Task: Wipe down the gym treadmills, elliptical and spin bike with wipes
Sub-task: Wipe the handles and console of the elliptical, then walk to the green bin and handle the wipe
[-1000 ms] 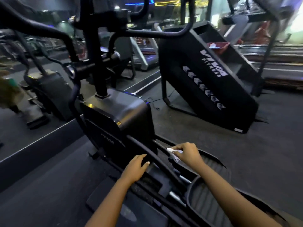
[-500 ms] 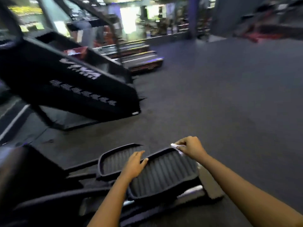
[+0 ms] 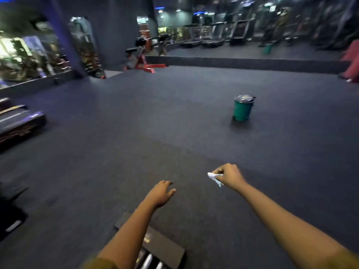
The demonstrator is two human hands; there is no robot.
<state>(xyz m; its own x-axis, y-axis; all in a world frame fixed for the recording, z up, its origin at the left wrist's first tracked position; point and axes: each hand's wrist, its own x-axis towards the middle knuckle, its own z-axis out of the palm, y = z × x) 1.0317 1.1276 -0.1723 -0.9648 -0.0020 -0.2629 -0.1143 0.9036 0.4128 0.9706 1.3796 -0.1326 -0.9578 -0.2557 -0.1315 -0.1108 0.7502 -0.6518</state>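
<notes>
The pedals leave view; facing the green bin [image 3: 242, 110], the right hand [image 3: 230, 175] pinches the wipe [image 3: 213, 177] and the left hand [image 3: 162, 193] is spread and empty: disposal likely.

No text, brand, number or sign can be read anywhere. Small yellow marks [image 3: 146, 239] on the black flat machine base [image 3: 165, 249] at the near edge are too blurred to make out.

dark speckled rubber floor [image 3: 174, 117] open from near centre to far. round green plastic bin with lined lid [image 3: 241, 111] stands alone mid right. flat black machine base end [image 3: 163, 243] near centre. black stepped platform [image 3: 19, 121] far left edge. low dark ledge [image 3: 252, 63] and black treadmills [image 3: 211, 42] far.
</notes>
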